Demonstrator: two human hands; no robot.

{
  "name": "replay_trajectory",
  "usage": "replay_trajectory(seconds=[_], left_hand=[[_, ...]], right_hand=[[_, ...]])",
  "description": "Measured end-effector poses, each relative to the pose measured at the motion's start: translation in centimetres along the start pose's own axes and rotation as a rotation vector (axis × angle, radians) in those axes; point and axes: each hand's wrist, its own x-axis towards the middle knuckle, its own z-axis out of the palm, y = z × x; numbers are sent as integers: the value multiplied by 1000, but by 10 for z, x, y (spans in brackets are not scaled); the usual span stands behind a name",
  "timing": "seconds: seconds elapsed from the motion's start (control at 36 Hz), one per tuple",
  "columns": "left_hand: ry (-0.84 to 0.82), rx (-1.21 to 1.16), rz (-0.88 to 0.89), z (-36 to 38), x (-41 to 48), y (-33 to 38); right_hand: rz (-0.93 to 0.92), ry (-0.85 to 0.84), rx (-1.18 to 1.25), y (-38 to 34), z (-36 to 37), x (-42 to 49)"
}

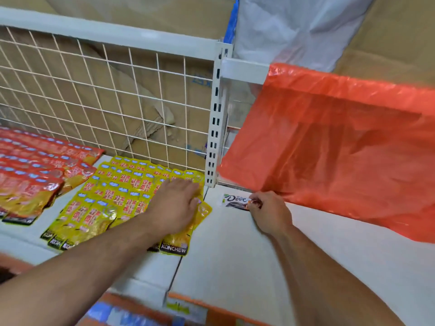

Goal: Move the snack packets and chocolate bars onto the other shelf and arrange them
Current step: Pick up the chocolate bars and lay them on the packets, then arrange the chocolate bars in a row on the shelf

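Head view, left hand [175, 204] on packets [113, 198], right hand [268, 211] pinching bar [234, 200]

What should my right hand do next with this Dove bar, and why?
Probably lift the Dove bar clear of the shelf. Your right hand pinches its end, it lies alone by the upright at the orange bag edge, and your left hand rests flat on the yellow packets.

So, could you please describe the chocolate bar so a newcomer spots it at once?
Find the white slotted post between the two shelves. Just right of its foot, below the orange plastic bag, the Dove bar lies on the white shelf, pinched by the right hand. Its white-and-brown wrapper stands alone; its neighbours are yellow packets.
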Motion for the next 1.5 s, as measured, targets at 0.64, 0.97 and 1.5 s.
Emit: replay_trajectory(seconds=[0.64, 0.97, 1.5], left_hand=[[-23, 34, -90, -13, -53, 33], [-105, -62, 104, -20, -66, 56], [-235, -102, 485, -9, -78, 236]], right_hand=[[5, -23, 65, -1, -4, -12], [78, 15, -226, -1, -33, -118], [350, 189, -219, 83, -131, -297]])
